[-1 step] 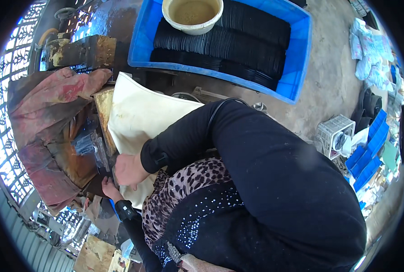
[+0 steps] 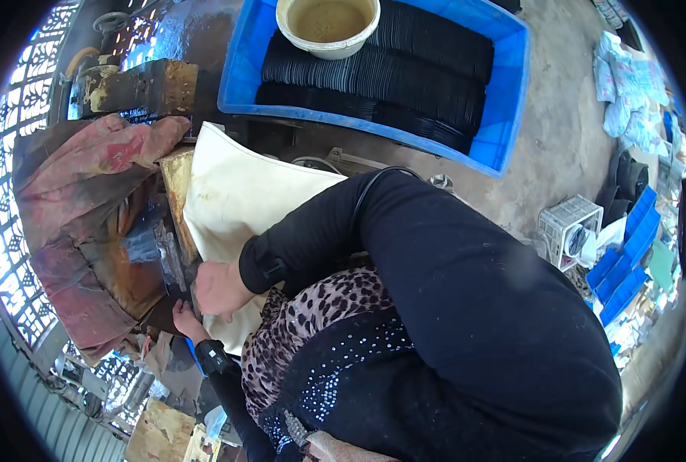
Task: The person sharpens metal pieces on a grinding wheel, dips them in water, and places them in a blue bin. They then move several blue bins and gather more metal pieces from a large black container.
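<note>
My right hand (image 2: 221, 289) is closed, knuckles up, above the cream sheet (image 2: 254, 189) draped at my front. Just below and to its left, my left hand (image 2: 189, 320) has its fingers curled at the edge of a dark flat piece (image 2: 166, 316). Both hands are close together beside the stained machine block (image 2: 175, 254). What the fingers grip is hidden by the hands themselves. A reddish, dirty cloth (image 2: 89, 169) covers the machine on the left.
Beyond the sheet stands a blue tub (image 2: 504, 115) packed with rows of thin black pieces (image 2: 389, 69). A basin of murky liquid (image 2: 327, 54) rests on them. To the right are a white crate (image 2: 570, 212), blue trays (image 2: 627, 254) and plastic bags (image 2: 627, 92).
</note>
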The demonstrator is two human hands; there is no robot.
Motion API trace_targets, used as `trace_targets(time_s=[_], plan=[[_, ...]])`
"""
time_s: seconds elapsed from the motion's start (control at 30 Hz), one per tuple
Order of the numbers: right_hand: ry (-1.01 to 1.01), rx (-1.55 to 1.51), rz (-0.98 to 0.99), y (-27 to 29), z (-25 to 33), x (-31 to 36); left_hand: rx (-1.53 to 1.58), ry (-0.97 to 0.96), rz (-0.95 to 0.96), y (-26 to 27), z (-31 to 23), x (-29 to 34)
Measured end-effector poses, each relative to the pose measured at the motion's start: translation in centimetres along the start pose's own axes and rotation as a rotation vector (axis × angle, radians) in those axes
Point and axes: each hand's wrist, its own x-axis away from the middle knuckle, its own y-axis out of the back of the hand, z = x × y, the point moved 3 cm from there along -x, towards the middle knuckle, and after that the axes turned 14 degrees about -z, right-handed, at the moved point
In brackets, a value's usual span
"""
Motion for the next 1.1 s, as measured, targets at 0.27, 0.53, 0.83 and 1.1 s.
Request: trace_targets(time_s=[0.27,0.53,0.83,1.1], plan=[[0.069,0.043,0.015,1.2,0.3,-1.4,0.168,0.144,-0.019,0.0,-2.7,2.3],[-0.030,0.093,-0.044,2.8,0.8,-8.8,0.387,-0.373,-0.149,1.0,-6.4,6.5],[-0.176,0.298,-0.207,1.8,-0.7,-20.3,-0.106,-0.082,-0.405,1.7,-10.4,7.7],[-0.314,0.361,-0.080,0.7,-3.7,-28.3,-0.134,0.020,-0.378,2.4,-11.3,8.0]])
